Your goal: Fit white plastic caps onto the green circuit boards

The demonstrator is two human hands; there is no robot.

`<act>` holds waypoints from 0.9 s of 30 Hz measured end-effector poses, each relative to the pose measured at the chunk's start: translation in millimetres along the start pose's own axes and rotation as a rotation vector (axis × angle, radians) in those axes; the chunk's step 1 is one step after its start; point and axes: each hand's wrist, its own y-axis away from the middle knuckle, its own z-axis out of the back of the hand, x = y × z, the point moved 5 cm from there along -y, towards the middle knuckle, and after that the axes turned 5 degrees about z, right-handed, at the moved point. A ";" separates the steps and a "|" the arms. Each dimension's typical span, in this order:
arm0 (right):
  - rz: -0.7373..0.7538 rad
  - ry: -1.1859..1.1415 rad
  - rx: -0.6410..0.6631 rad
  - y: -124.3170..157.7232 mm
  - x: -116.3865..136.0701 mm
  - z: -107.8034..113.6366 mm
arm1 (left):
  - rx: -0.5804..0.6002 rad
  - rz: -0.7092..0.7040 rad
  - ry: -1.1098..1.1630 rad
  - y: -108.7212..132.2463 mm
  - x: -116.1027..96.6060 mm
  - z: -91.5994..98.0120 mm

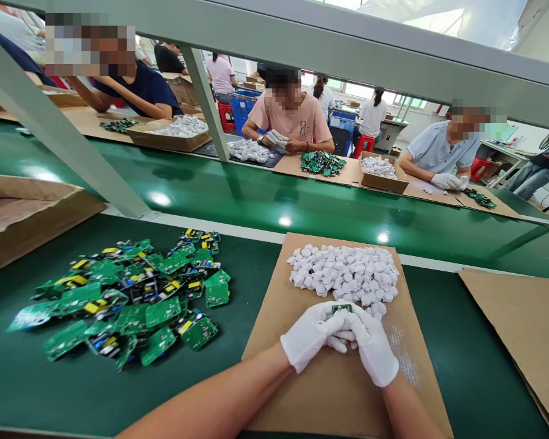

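Note:
Both my hands wear white gloves and meet over a cardboard sheet [302, 390]. My left hand [313, 332] and my right hand [370, 338] have their fingers closed around a small green circuit board [342, 308], whose top edge shows between the thumbs and fingers. The rest of the board is hidden by the gloves. Just beyond my fingers lies a heap of small white pieces [343, 274] on the cardboard. To the left, a loose pile of green circuit boards [160, 311] with yellow and black components spreads over the dark green mat [73, 396].
An open cardboard box [41, 222] stands at the left, and more cardboard [521, 329] lies at the right. A grey frame post [73, 134] and overhead beam [302, 42] cross the view. Beyond the green conveyor [238, 189], several people sit with boards and white pieces.

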 end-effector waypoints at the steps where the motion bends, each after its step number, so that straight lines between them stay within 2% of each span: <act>1: 0.017 -0.012 -0.003 -0.6 0.5 -0.6 | 0.002 0.000 0.022 -0.8 1.5 0.6; 5: 0.019 -0.027 -0.047 -1.5 -2.6 -0.1 | 0.038 0.017 0.167 -5.0 7.0 2.8; 7: 0.018 -0.022 -0.052 -1.4 -4.5 -1.0 | 0.015 0.017 0.163 -6.2 7.5 3.2; 12: 0.071 0.073 -0.047 -0.9 -5.6 -6.0 | -0.194 -0.068 -0.063 -5.6 6.9 4.8; 15: 0.078 0.102 -0.057 -1.2 -5.9 -6.9 | -0.276 -0.120 -0.095 -5.8 10.6 7.2; 21: 0.060 0.061 -0.092 -2.2 -3.7 -2.7 | -0.184 -0.136 0.018 -6.7 11.8 5.2; 27: 0.081 0.046 -0.067 -0.2 -7.2 -4.5 | -0.280 -0.110 -0.047 -6.9 8.7 6.2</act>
